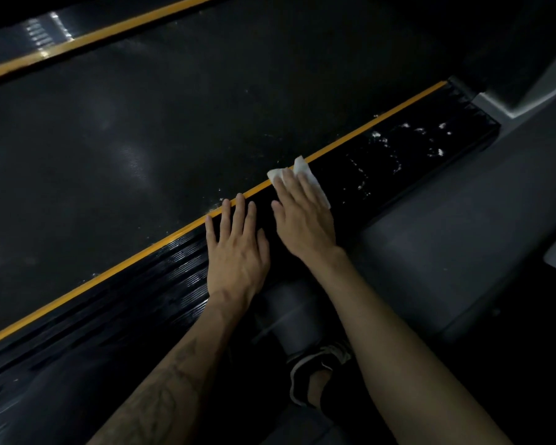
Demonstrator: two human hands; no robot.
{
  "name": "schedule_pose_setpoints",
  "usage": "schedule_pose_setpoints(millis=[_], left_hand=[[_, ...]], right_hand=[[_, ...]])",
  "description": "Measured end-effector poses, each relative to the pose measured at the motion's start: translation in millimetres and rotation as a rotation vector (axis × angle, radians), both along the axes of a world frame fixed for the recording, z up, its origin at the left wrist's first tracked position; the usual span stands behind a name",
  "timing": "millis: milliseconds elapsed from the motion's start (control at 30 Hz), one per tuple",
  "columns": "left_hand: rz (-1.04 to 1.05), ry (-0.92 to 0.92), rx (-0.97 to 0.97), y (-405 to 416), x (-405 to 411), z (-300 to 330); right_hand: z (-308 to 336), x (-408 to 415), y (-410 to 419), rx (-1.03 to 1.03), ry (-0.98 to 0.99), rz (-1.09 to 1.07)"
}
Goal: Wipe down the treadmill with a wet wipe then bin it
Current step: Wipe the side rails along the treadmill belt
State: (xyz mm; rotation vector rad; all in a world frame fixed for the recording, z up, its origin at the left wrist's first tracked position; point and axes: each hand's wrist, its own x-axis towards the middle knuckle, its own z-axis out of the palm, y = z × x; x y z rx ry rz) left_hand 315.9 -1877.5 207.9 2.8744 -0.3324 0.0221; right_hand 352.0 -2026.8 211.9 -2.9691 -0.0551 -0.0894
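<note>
While the right hand (302,216) presses the wipe (305,176) flat-fingered on the side rail (398,155) and the left hand (235,248) rests open, white residue (408,136) ahead may smear rather than lift.

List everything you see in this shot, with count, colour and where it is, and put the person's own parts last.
wet wipe: one, white, flat on the near side rail under the right hand
side rail: two, black and ribbed; the near one runs diagonally under both hands, the far one at top left
yellow stripe: two, one along each rail's belt edge
treadmill belt: one, dark grey, between the rails
white flecks: many, on the near rail beyond the wipe
shoe: one, black and white, bottom centre
left hand: flat on the near rail
right hand: pressing the wipe, fingers straight
</note>
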Motion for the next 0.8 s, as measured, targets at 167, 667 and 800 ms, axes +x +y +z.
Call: schedule_pose_setpoints(millis=[167, 667, 800], left_hand=[[-0.038, -0.002, -0.007, -1, 0, 1], [-0.061, 0.001, -0.035, -8, 4, 4], [-0.053, -0.012, -0.049, -10, 3, 4]], right_hand=[[2, -11, -17, 0.035, -0.054, -0.154], [-9, -31, 0, 0.041, -0.111, -0.072], [-5, -12, -25, 0.014, -0.106, -0.05]])
